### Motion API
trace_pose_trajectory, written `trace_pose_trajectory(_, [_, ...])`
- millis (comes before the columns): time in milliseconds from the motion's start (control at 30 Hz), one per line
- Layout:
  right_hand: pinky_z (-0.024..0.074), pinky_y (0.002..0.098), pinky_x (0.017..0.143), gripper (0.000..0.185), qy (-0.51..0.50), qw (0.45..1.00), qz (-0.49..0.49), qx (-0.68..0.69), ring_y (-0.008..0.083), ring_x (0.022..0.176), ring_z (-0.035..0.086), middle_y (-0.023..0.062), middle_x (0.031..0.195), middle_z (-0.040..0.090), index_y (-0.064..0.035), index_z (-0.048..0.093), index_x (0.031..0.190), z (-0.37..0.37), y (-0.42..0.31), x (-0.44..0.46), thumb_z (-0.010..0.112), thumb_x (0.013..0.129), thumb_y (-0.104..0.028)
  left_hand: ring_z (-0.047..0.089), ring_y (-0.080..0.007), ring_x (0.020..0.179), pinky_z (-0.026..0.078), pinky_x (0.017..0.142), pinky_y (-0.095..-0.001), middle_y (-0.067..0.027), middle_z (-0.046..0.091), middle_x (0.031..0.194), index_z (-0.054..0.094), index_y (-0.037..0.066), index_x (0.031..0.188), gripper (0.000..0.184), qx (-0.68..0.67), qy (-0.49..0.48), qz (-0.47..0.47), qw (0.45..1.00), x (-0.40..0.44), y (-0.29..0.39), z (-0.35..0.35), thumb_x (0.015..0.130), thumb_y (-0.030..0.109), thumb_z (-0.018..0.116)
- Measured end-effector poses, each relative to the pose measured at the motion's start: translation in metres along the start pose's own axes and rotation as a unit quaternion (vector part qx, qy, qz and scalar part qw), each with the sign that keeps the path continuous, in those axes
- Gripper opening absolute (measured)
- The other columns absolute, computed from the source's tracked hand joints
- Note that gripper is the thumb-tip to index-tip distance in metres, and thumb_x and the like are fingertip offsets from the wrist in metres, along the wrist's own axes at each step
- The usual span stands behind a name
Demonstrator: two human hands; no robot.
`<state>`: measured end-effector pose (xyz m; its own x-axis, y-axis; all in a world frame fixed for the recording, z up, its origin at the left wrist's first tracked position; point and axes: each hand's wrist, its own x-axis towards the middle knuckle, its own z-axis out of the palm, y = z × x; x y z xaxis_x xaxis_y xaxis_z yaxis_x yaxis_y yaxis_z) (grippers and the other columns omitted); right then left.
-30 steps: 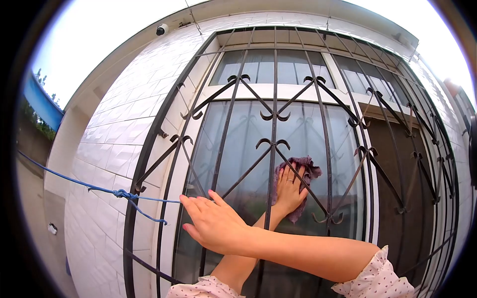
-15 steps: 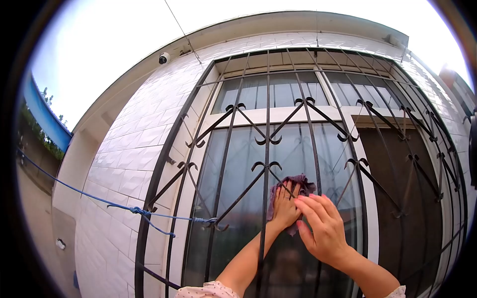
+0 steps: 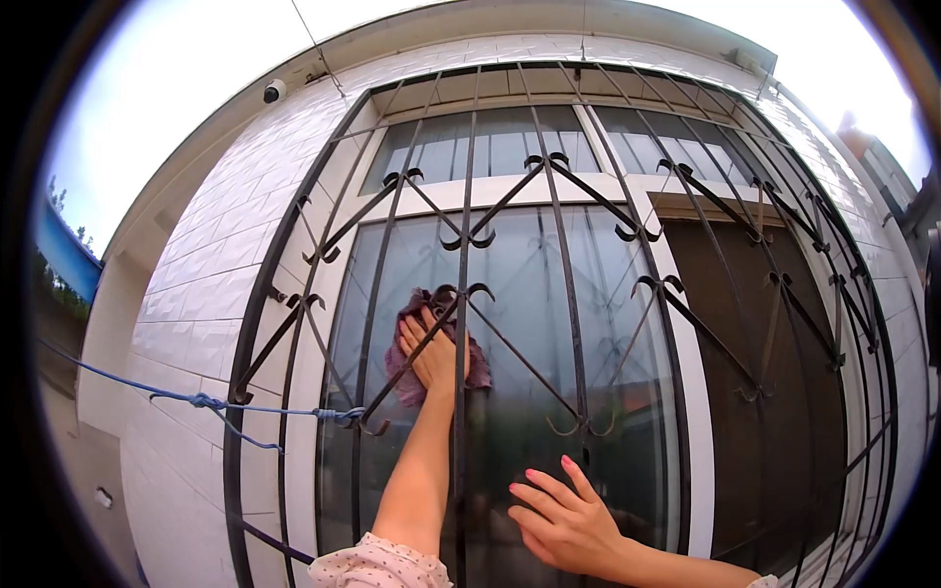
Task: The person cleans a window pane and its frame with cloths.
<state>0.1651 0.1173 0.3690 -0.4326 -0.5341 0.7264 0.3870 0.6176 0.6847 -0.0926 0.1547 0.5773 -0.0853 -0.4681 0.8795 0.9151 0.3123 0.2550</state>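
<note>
My left hand [image 3: 431,355] reaches through the bars of the black metal window grille [image 3: 464,211]. It presses a crumpled purple cloth [image 3: 476,370] against the window glass [image 3: 529,284], its fingers lying over the cloth. Part of the cloth is hidden behind that hand and the bars. Lower and to the right, my right hand [image 3: 567,524] is in front of the grille with its fingers apart and nothing in them.
A blue rope [image 3: 208,400] is knotted to the grille's left side and stretches off to the left. White tiled wall [image 3: 201,304] surrounds the window. A brown panel [image 3: 750,392] stands at the right, and a camera [image 3: 274,91] hangs under the roof edge.
My left hand has carried the purple cloth left across the glass. My right hand has dropped down, away from my left hand. The view has shifted slightly to the right.
</note>
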Motion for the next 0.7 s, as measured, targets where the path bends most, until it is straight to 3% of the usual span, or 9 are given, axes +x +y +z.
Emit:
trace_pose_trajectory(200, [0.0293,0.0455,0.103,0.02,0.006,0.998,0.052,0.038,0.0189,0.106,0.054,0.0009,0.105,0.06,-0.0135,0.063,0.087,0.018,0.006,-0.008,0.066,0.067,-0.011,0.036,-0.042,0.122,0.024,0.104,-0.0511,-0.0271,0.046,0.125,0.046,-0.003,0.123,0.064,-0.015,0.019,0.055,0.998,0.051,0.017,0.034,0.085,0.048,0.046])
trace_pose_trajectory(267, [0.0316,0.0437,0.102,0.022,0.013,0.996,0.065,0.057,0.0184,0.104,0.055,0.0006,0.104,0.061,-0.0132,0.063,0.088,0.024,0.009,-0.011,0.065,0.066,-0.009,0.037,-0.0383,0.122,0.025,0.104,-0.0481,-0.0269,0.043,0.128,0.042,-0.001,0.128,0.066,-0.084,-0.146,0.087,0.982,0.054,0.053,0.02,0.085,0.048,0.047])
trace_pose_trajectory(300, [0.0324,0.0433,0.102,0.021,0.028,0.996,0.061,0.064,0.02,0.104,0.055,0.0038,0.103,0.061,-0.0098,0.062,0.088,0.025,0.009,-0.011,0.063,0.068,-0.01,0.034,-0.0374,0.126,0.023,0.106,-0.0455,-0.0272,0.038,0.133,0.037,0.0,0.133,0.066,-0.081,-0.015,0.187,0.979,0.04,0.073,0.026,0.086,0.046,0.046])
trace_pose_trajectory(400, [0.0352,0.0422,0.1,0.02,0.043,0.992,0.07,0.092,0.0231,0.105,0.054,0.0069,0.102,0.059,-0.0061,0.06,0.089,0.02,0.011,-0.008,0.061,0.07,-0.008,0.031,-0.0367,0.129,0.021,0.108,-0.0445,-0.0266,0.034,0.136,0.035,0.002,0.135,0.064,-0.183,-0.064,0.353,0.916,-0.014,0.12,0.018,0.086,0.041,0.047])
trace_pose_trajectory(467, [0.0389,0.0378,0.094,0.017,0.126,0.97,0.059,0.199,0.0244,0.099,0.053,0.0083,0.1,0.056,-0.0055,0.059,0.087,0.016,0.016,-0.014,0.059,0.07,-0.005,0.024,-0.0361,0.133,0.016,0.109,-0.0458,-0.0264,0.029,0.14,0.035,-0.002,0.133,0.064,-0.259,-0.133,0.369,0.883,-0.048,0.131,-0.002,0.084,0.038,0.048])
trace_pose_trajectory(533, [0.0409,0.0331,0.087,0.014,0.226,0.914,0.206,0.265,0.0214,0.094,0.051,0.0089,0.098,0.053,-0.0042,0.056,0.089,0.003,0.019,-0.04,0.053,0.075,-0.003,0.017,-0.0399,0.134,0.011,0.109,-0.0489,-0.0284,0.023,0.141,0.035,-0.003,0.132,0.064,-0.36,-0.088,0.35,0.86,-0.077,0.135,0.008,0.084,0.037,0.048])
trace_pose_trajectory(600, [0.0406,0.03,0.082,0.014,0.308,0.783,0.364,0.399,0.0156,0.091,0.049,0.0082,0.1,0.052,-0.0024,0.053,0.094,-0.01,0.029,-0.052,0.045,0.082,-0.002,0.014,-0.0412,0.134,0.009,0.109,-0.0498,-0.0288,0.02,0.142,0.034,-0.003,0.133,0.064,-0.349,-0.154,0.349,0.856,-0.09,0.126,-0.004,0.084,0.035,0.048])
trace_pose_trajectory(667, [0.0405,0.0286,0.085,0.019,0.226,0.653,0.547,0.473,0.0131,0.096,0.049,0.0074,0.105,0.051,-0.0006,0.051,0.101,-0.016,0.033,-0.04,0.039,0.087,-0.003,0.015,-0.0419,0.134,0.009,0.109,-0.0504,-0.029,0.021,0.142,0.03,-0.004,0.134,0.062,-0.327,-0.239,0.343,0.848,-0.091,0.119,-0.019,0.084,0.029,0.048])
trace_pose_trajectory(700, [0.0408,0.0284,0.087,0.023,0.205,0.641,0.563,0.479,0.0138,0.099,0.049,0.0071,0.107,0.05,0.0004,0.051,0.106,-0.009,0.036,-0.032,0.039,0.087,-0.001,0.015,-0.0425,0.133,0.01,0.109,-0.0502,-0.0288,0.022,0.141,0.029,-0.004,0.135,0.06,-0.303,-0.247,0.371,0.842,-0.087,0.116,-0.01,0.086,0.026,0.045])
